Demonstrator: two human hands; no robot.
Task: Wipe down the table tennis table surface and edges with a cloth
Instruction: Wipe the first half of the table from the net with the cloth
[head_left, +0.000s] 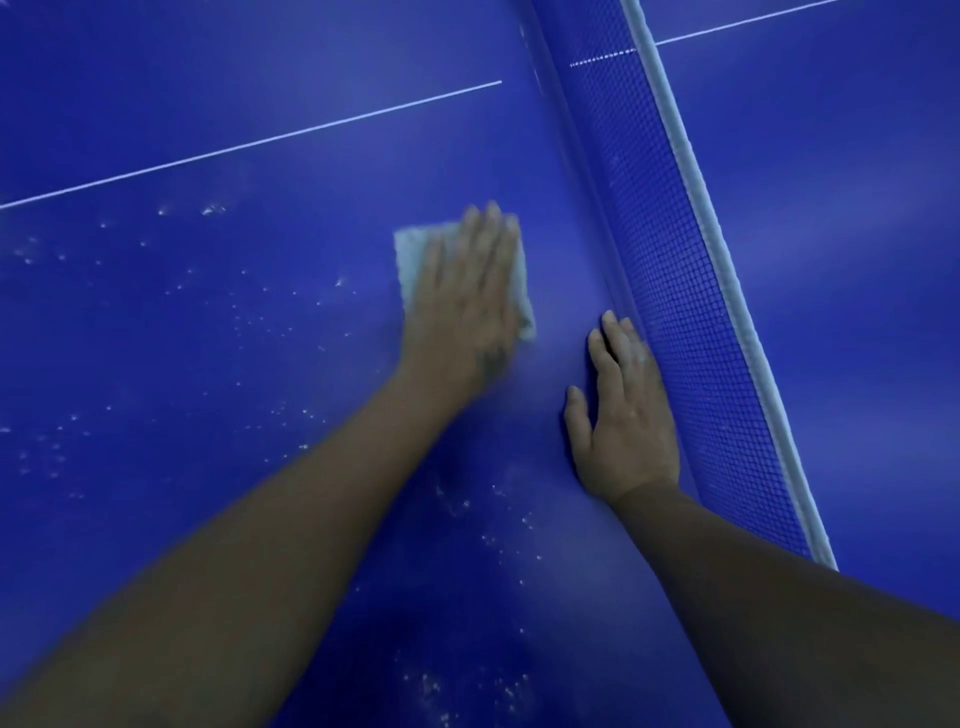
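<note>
Head view: I look down on a blue table (208, 338) that fills the whole picture. A net (675, 249) of fine blue mesh with a white top band (727, 291) runs from the top centre down to the right side. A thin white line (249, 143) crosses the table on the left and meets the net at the top. My left hand (467, 291) lies flat on a pale folded cloth (410, 254), fingers straight and together, pressing it onto the table. The hand is blurred. The cloth sits between the white line and the net, near the net's foot but apart from it, and its corners show to the left and right of the fingers. My right hand (621, 415) lies palm down on the bare table just beside the net's foot, fingers straight, thumb spread out to the left, holding nothing. I cannot tell if its fingertips touch the mesh. Pale specks (52, 441) dot the table left of the cloth and below both hands.
</note>
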